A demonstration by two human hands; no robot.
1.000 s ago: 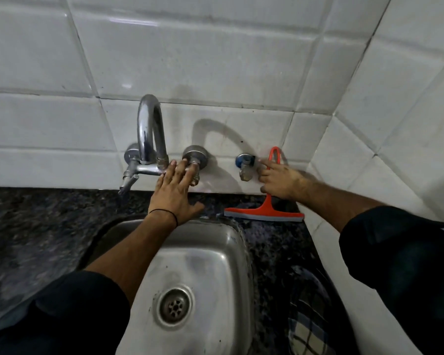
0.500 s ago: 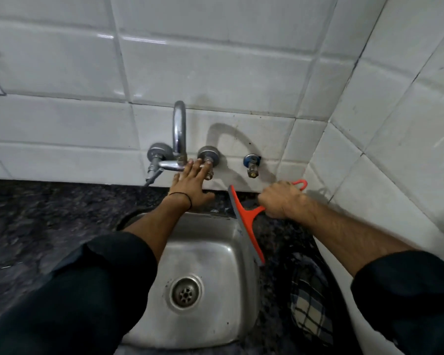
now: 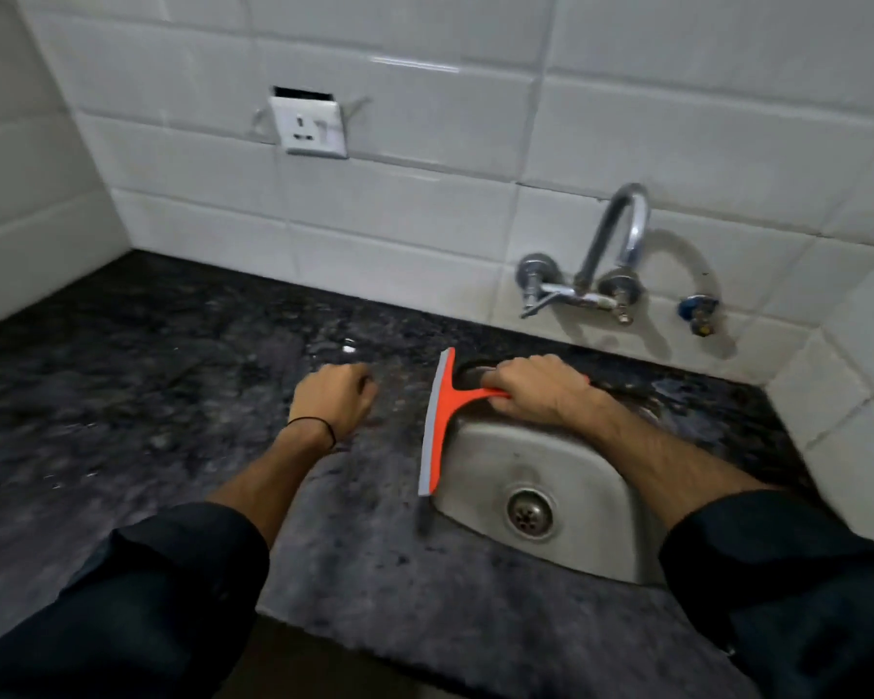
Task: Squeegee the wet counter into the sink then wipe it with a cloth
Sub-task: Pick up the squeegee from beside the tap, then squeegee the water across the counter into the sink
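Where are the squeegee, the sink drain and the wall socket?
squeegee [image 3: 436,421]: head view, on the orange blade holder, mid-length.
sink drain [image 3: 530,513]: head view, on the round metal strainer.
wall socket [image 3: 308,127]: head view, on the middle of the white faceplate.

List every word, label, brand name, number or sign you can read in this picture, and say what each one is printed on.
There is no readable text anywhere in this view.
Wall socket: no legible marking; too blurred to tell whether any is there.
Squeegee: plain orange, no brand visible.
Tap and sink: bare metal, no lettering visible.
Wall tiles and counter: unmarked.
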